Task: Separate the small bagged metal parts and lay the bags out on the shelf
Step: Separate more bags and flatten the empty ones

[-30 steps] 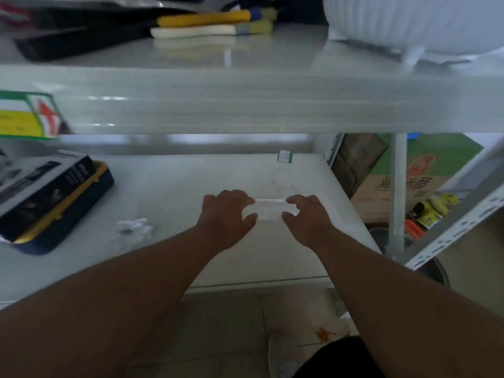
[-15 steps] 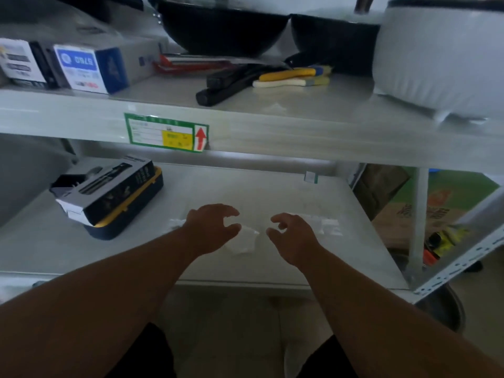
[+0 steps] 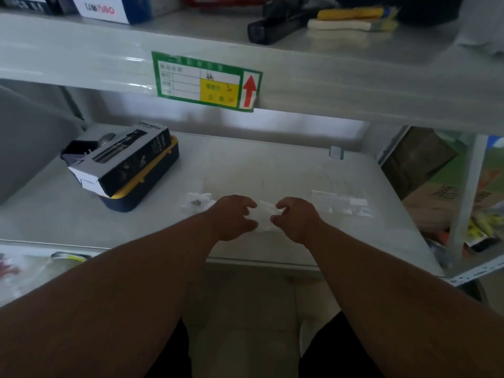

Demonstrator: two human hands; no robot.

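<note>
Both my hands are over the front middle of the white shelf. My left hand and my right hand each pinch one side of a small clear bag held between them, just above the shelf. A crumpled clear bag with dark metal parts lies on the shelf just left of my left hand. To the right of my right hand a flat clear bag lies spread out on the shelf.
A black box on a navy and yellow case stands at the shelf's left. The upper shelf edge with a green label hangs overhead. Cardboard boxes and clutter lie beyond the upright post at right.
The flat bag that both hands held a second ago now lies on the shelf at right. My hands have come together on another small bag in the middle. The camera view has shifted.
</note>
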